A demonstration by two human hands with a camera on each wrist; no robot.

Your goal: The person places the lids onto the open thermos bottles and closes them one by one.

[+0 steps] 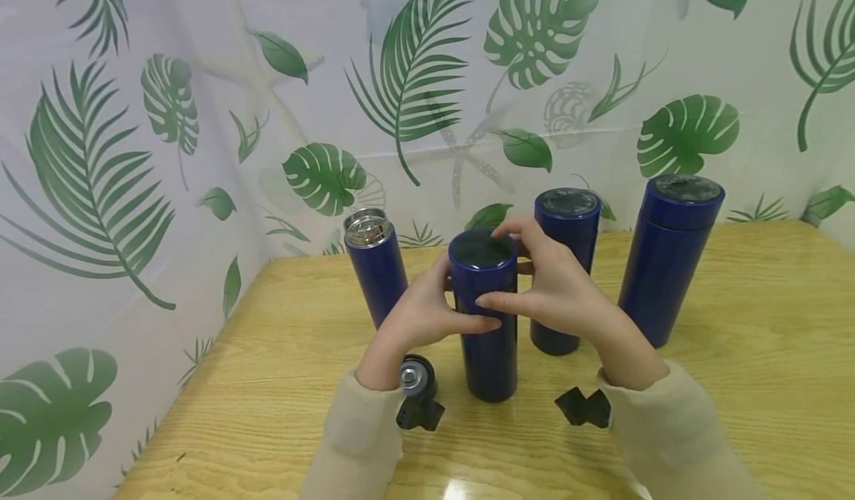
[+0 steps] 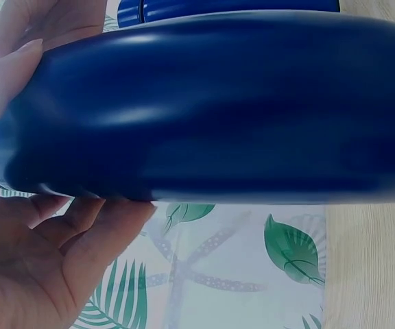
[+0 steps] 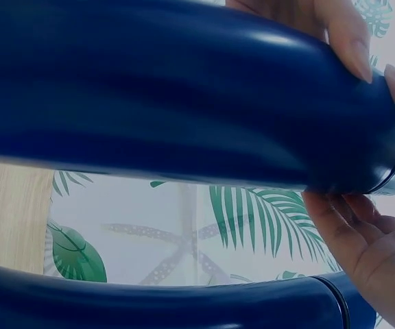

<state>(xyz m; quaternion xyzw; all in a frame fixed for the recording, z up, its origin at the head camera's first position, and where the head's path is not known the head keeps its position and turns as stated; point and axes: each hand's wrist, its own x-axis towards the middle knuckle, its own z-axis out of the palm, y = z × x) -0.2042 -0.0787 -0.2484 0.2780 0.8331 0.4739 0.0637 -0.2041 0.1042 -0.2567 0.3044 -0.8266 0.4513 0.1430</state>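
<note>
A dark blue thermos flask [image 1: 490,359] stands upright on the table between both hands, its black-topped lid [image 1: 479,251] in place. My left hand [image 1: 427,303] grips its upper body from the left, thumb across the front. From the right, my right hand [image 1: 561,288] holds the lid area, with the thumb in front and a finger at the top rim. In the left wrist view, the left fingers and thumb [image 2: 12,75] lie around the flask's upper end. The right wrist view shows the right hand [image 3: 376,260] at the lid seam.
A blue flask without a lid [image 1: 377,270], its steel neck showing, stands behind on the left. Two capped blue flasks [image 1: 564,222] [image 1: 671,262] stand to the right. Dark wrist camera parts [image 1: 417,392] show at the sleeves. A leaf-patterned sheet [image 1: 427,151] hangs behind the wooden table [image 1: 768,352].
</note>
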